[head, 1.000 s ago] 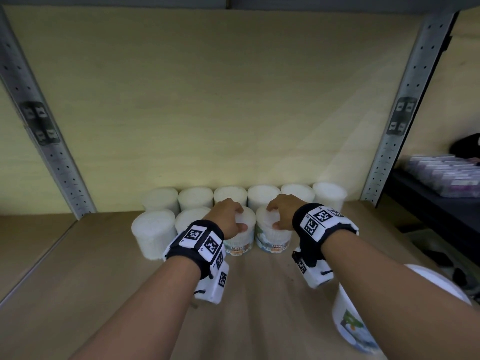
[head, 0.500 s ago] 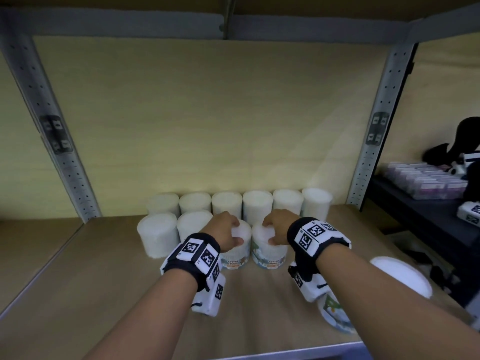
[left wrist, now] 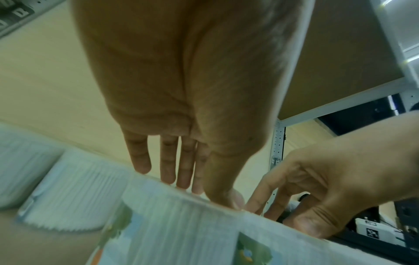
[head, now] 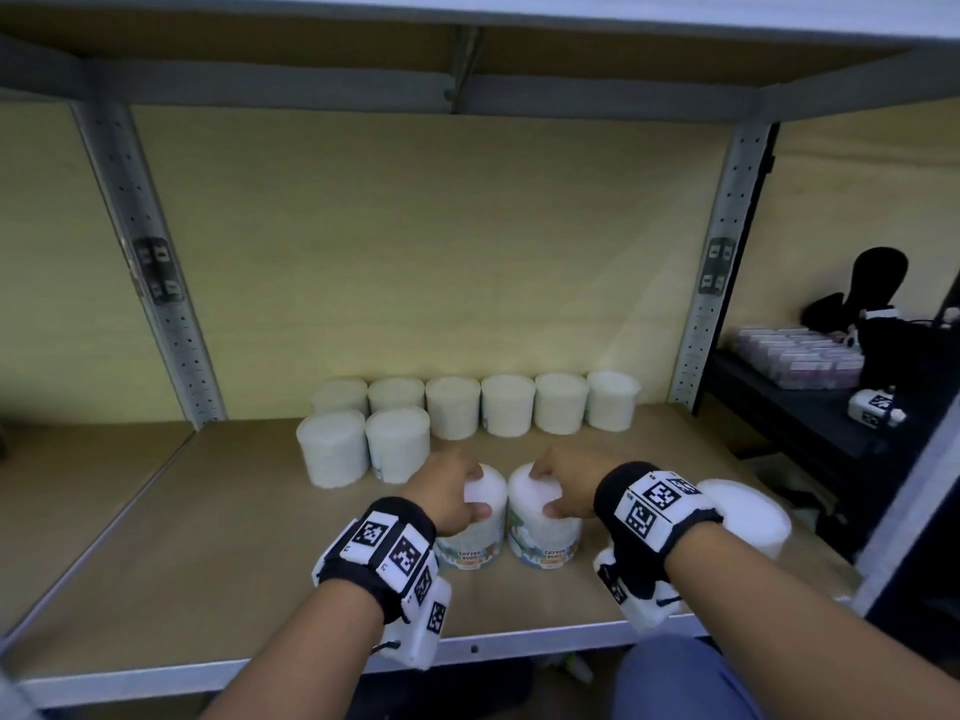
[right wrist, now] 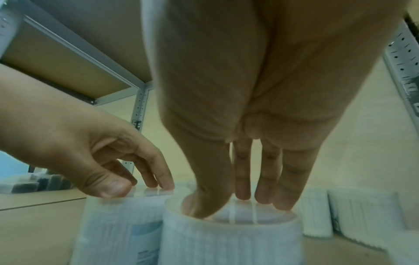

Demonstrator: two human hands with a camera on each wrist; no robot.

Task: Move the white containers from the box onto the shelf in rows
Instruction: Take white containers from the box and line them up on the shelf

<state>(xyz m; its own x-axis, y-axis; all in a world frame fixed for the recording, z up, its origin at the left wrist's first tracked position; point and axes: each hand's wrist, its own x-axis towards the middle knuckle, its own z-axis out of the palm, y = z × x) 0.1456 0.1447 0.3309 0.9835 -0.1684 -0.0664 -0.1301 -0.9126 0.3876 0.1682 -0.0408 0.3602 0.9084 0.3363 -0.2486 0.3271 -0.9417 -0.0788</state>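
Observation:
Two white containers with "cotton buds" labels stand side by side on the wooden shelf (head: 208,563), forward of the rows. My left hand (head: 460,491) grips the left container (head: 480,535) from above, fingers over the lid and thumb on its near side. In the same way my right hand (head: 558,485) grips the right container (head: 543,540). The right wrist view shows my right hand (right wrist: 244,179) with fingertips on the lid of its container (right wrist: 226,238). A back row (head: 506,413) of several containers lines the rear wall. Two more (head: 332,449) stand before it at the left. No box is in view.
Another white container (head: 748,517) sits at the shelf's right front, partly hidden by my right wrist. Perforated metal uprights (head: 150,283) (head: 711,283) flank the bay, and a shelf board runs overhead. A dark table with pink boxes (head: 795,350) stands to the right.
Both held containers have come from beside the second row toward the shelf's front edge, hands still on them. The head view has pulled back and risen.

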